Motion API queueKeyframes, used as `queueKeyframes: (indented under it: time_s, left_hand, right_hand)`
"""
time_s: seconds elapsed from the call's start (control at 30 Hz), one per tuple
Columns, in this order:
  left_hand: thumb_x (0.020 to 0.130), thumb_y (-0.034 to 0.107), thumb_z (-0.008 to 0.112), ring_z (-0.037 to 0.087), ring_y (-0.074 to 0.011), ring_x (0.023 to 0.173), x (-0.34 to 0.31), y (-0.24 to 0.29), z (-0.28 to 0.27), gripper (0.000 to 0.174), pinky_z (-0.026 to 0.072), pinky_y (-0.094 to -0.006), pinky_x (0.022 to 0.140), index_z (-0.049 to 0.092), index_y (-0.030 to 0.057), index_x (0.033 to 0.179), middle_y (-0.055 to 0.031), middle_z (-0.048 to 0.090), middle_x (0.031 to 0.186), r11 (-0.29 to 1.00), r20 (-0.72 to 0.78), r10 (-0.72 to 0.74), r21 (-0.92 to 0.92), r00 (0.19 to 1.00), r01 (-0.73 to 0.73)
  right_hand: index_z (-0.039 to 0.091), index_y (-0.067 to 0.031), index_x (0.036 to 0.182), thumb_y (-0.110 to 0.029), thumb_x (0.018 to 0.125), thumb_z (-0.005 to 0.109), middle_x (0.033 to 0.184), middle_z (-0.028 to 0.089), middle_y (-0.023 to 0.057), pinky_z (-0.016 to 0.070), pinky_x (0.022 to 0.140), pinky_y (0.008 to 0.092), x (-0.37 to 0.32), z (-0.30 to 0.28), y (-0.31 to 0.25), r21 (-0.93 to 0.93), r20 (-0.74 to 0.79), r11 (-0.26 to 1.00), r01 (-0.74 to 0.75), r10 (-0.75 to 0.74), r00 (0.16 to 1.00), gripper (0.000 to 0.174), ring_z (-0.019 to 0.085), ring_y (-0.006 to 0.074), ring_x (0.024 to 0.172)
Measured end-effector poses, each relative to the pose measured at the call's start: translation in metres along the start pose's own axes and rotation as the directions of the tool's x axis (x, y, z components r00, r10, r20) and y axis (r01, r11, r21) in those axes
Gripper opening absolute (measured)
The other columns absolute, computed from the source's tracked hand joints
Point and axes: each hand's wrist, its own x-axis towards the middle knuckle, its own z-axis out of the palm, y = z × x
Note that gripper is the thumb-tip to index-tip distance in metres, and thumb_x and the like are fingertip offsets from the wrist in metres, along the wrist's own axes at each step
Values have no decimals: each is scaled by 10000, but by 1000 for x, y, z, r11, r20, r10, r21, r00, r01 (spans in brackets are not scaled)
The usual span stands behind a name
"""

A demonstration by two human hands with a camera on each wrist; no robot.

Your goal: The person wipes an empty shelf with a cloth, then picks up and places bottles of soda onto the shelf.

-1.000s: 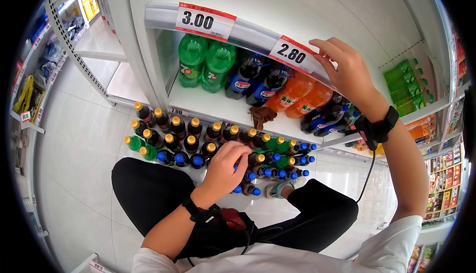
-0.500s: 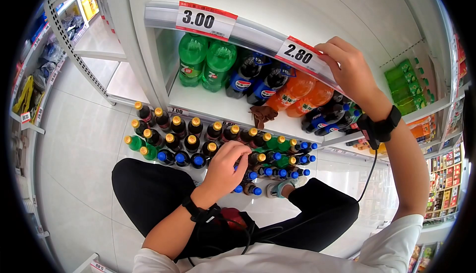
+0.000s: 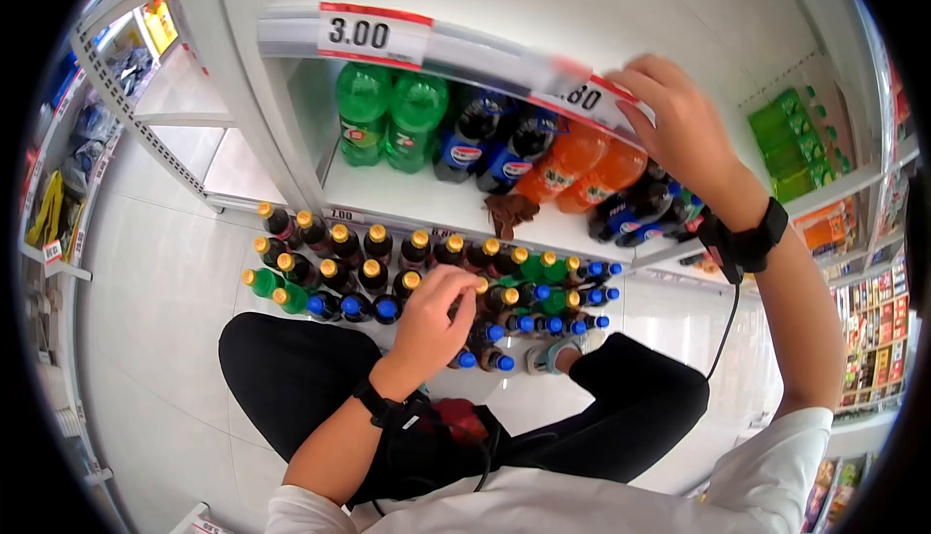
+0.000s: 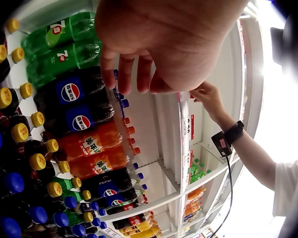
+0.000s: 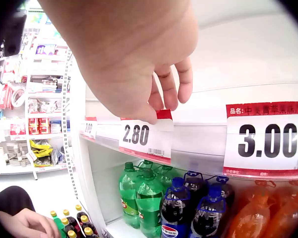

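My right hand (image 3: 684, 127) is at the shelf's front rail, pinching the top edge of a white and red 2.80 price tag (image 5: 144, 139) between thumb and fingers. The tag's top corner lies under the fingertips and looks blurred in the head view. My left hand (image 3: 432, 325) hovers low over rows of small drink bottles (image 3: 376, 243) with yellow and blue caps. Its fingers hang loosely bent, and nothing shows in its grasp in the left wrist view. A 3.00 price tag (image 3: 373, 34) sits further left on the same rail.
Below the rail stand large green 7UP bottles (image 3: 415, 122), Pepsi bottles (image 3: 465, 141) and orange soda bottles (image 3: 603, 177). A brown crumpled cloth (image 3: 509, 214) lies at the lower shelf's edge. Small bottles crowd the floor between my knees and the shelf. A cable hangs from my right wrist.
My right hand and the 2.80 tag have shifted right along the rail, away from the 3.00 tag. The head view has turned slightly; my left hand stays over the bottles.
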Motion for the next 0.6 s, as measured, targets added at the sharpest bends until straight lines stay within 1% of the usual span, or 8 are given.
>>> queueKeyframes:
  time_s: [0.03, 0.1, 0.13, 0.2, 0.27, 0.37, 0.53, 0.6]
  left_hand:
    - [846, -32, 589, 613, -323, 869, -2, -3, 2, 120, 501, -368, 760, 616, 1, 958, -143, 605, 952, 1000, 2, -21, -11, 1000, 21]
    - [849, -39, 584, 610, -321, 862, -2, -5, 2, 108, 496, -360, 755, 608, -5, 948, -153, 600, 942, 1000, 1, -9, -14, 1000, 9]
    - [849, -41, 583, 608, -319, 857, -2, -4, 2, 104, 494, -357, 753, 606, -7, 945, -155, 599, 938, 1000, 5, -8, -16, 1000, 8]
    - [853, -50, 586, 607, -277, 837, -2, -4, 2, 99, 491, -323, 741, 602, -16, 943, -143, 601, 932, 1000, 9, -9, -2, 1000, 9]
    - [854, -58, 584, 609, -248, 825, -1, 0, 2, 107, 492, -303, 736, 606, -19, 951, -130, 605, 940, 1000, 19, -23, 13, 1000, 23]
    - [855, -73, 575, 615, -224, 814, -1, -2, 4, 130, 499, -291, 736, 612, -24, 969, -126, 609, 957, 999, 28, -18, 39, 999, 17]
    - [876, -49, 572, 606, -197, 818, -2, -10, 12, 104, 495, -288, 735, 619, -18, 963, -106, 602, 947, 994, 36, -56, 92, 998, 53]
    - [880, -35, 580, 600, -200, 849, -2, -10, 14, 108, 494, -282, 758, 613, -17, 981, -108, 597, 958, 994, 30, -67, 92, 997, 64]
  right_hand:
    - [657, -70, 1007, -41, 797, 661, 905, 616, 72, 506, 693, 371, -3, -2, -4, 5, 15, 1000, -24, 24, 1000, 212, 609, 291, 821]
    - [654, -86, 1036, -38, 758, 681, 916, 611, 52, 504, 681, 366, -11, -4, -16, 12, -130, 997, 77, -75, 989, 283, 607, 272, 808]
    - [654, -86, 1036, -38, 758, 681, 916, 611, 52, 504, 681, 366, -20, -4, -24, 24, -109, 999, 43, -40, 993, 283, 607, 272, 808]
    - [652, -90, 1039, -33, 713, 695, 882, 609, 48, 505, 680, 361, -41, -1, -40, 28, -104, 992, 119, -116, 988, 334, 606, 251, 803]
    - [649, -86, 997, -57, 678, 705, 764, 572, 46, 485, 604, 347, -65, 8, -58, 98, -111, 984, 146, -135, 985, 324, 585, 234, 703]
    - [643, -81, 951, -91, 703, 701, 684, 517, 39, 472, 557, 345, -105, 19, -83, 186, -25, 982, -15, 20, 999, 255, 575, 223, 636]
    - [634, -99, 1008, -112, 781, 673, 673, 586, 66, 476, 544, 387, -163, 44, -94, 314, 79, 879, -358, 352, 933, 230, 606, 270, 628]
    - [659, -89, 987, -87, 786, 691, 676, 602, 92, 465, 509, 383, -182, 59, -96, 379, 15, 832, -406, 432, 902, 204, 602, 274, 590]
